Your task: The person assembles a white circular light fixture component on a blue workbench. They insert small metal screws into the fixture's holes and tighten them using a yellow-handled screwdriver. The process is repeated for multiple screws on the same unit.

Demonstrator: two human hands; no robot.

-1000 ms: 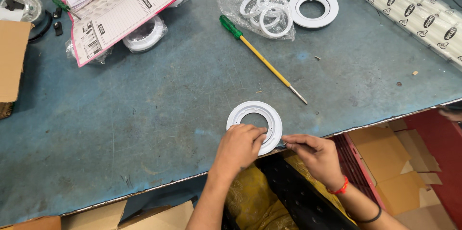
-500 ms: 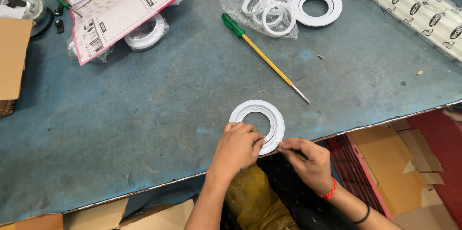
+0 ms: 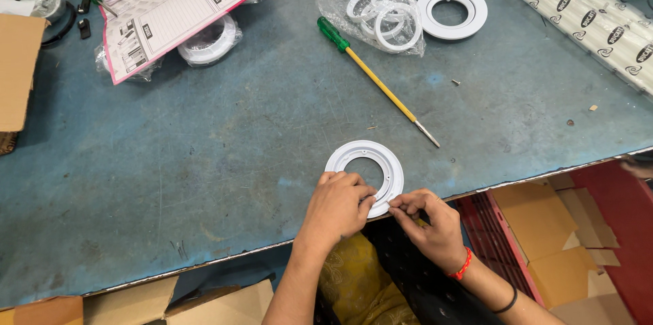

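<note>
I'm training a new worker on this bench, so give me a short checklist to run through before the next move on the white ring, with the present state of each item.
1. White ring lies flat on the table: ok.
2. Ring is fully on the table: not ok, its near rim sits at the table edge.
3. Left hand steadies the ring: ok, fingers rest on its near rim.
4. Right hand has a small part pinched at the rim: cannot tell, fingertips hide it.
5. Screwdriver is free and close by: ok, it lies untouched beyond the ring.
6. Spare rings are clear of the hands: ok, bagged at the far side.
</note>
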